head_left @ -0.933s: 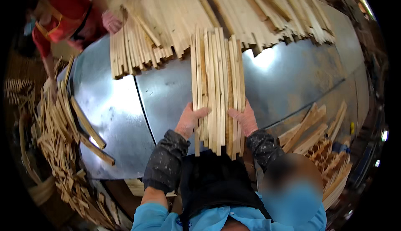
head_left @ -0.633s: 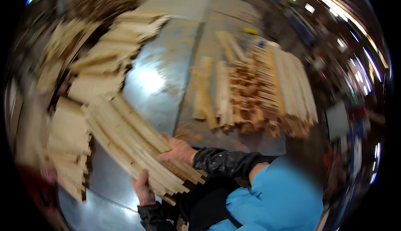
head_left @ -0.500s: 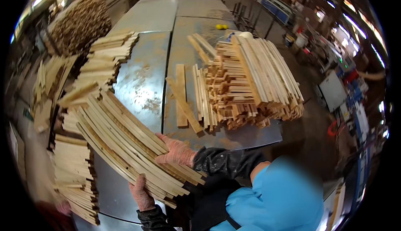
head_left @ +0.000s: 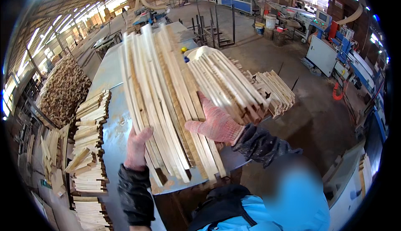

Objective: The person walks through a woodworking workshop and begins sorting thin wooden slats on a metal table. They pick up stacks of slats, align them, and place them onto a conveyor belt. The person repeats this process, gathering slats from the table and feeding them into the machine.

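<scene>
A wide bundle of long, pale wooden strips (head_left: 161,101) is held up in front of me above the metal table (head_left: 109,124). My left hand (head_left: 137,147), in a pinkish knit glove, grips the bundle's left edge near its close end. My right hand (head_left: 219,122), gloved alike, clasps the right side, its thumb and fingers spread along the outer strips. The far ends of the strips are blurred. Behind and to the right of the bundle lies a stack of wooden strips (head_left: 225,87), partly hidden by it.
Rows of wooden strips (head_left: 88,147) line the table's left side. A large pile of wood pieces (head_left: 62,91) stands farther left. Upright metal bars (head_left: 215,24) rise beyond the table. Machines with a grey cabinet (head_left: 319,55) and a white bucket (head_left: 270,21) stand at the right.
The bundle has been lifted and swung rightward, now pointing away from me and covering part of the stack. Both hands still grip it. The head view has shifted, showing more of the workshop.
</scene>
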Action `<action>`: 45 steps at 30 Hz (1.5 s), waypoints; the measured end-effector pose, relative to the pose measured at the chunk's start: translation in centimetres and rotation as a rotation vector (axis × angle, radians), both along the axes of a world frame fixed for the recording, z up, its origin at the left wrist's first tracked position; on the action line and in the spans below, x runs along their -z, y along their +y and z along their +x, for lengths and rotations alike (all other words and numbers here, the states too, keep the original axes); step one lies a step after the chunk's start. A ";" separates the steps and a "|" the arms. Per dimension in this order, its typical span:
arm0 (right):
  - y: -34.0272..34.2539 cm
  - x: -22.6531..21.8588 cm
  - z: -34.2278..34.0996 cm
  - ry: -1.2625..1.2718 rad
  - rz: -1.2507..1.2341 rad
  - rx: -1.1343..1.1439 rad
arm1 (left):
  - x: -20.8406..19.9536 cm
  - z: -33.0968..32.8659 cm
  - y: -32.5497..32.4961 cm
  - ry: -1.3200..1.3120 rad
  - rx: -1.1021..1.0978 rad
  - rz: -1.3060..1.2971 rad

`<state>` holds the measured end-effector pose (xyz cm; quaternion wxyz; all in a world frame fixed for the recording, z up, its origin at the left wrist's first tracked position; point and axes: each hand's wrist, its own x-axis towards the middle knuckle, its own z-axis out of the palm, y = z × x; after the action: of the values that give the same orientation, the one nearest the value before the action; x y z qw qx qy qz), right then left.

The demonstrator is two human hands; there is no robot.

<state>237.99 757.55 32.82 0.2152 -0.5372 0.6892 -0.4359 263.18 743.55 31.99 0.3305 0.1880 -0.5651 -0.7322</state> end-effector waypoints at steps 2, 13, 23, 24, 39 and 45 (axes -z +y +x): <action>0.5 -1.0 -4.1 0.060 0.010 -0.008 | -1.5 -4.0 -3.7 -0.185 0.019 -0.066; -4.3 1.3 -9.2 -0.654 -0.308 0.227 | -6.8 -26.1 -21.7 -0.492 0.480 -0.084; -10.9 5.3 -12.2 -0.700 0.320 0.175 | 0.0 -41.5 -29.5 -1.149 0.588 -1.301; -10.7 5.7 -13.7 -0.665 0.327 0.202 | 2.1 -43.9 -27.6 -1.125 0.483 -1.216; -14.0 7.2 -17.4 -0.510 0.264 0.056 | 3.0 -42.4 -23.4 -0.785 0.239 -1.748; -10.4 1.3 -13.3 -0.390 0.413 -0.327 | -1.6 -28.1 -15.4 -0.662 -0.051 -1.074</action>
<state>224.72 747.17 31.56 0.5149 -0.4922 0.6133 -0.3414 235.04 728.19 33.58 0.2038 0.2257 -0.9216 -0.2414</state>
